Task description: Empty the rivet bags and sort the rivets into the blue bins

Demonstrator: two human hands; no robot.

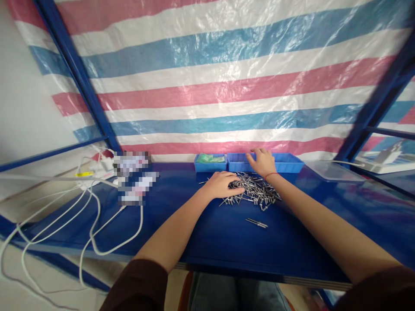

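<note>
A heap of silver pop rivets lies on the blue table. My left hand rests at the heap's left edge, thumb and curved fingers apart around some rivets, not closed on them. My right hand is over the long blue bin behind the heap, its fingers stretched and apart, with nothing visible in them. The bin's contents are partly hidden by that hand. Nearer the front, a couple of loose rivets lie side by side.
Left of the long bin stands a small blue bin holding green packets. White cables and blurred-out items occupy the table's left side. A clear plastic sheet or lid lies at right. Striped sheeting hangs behind.
</note>
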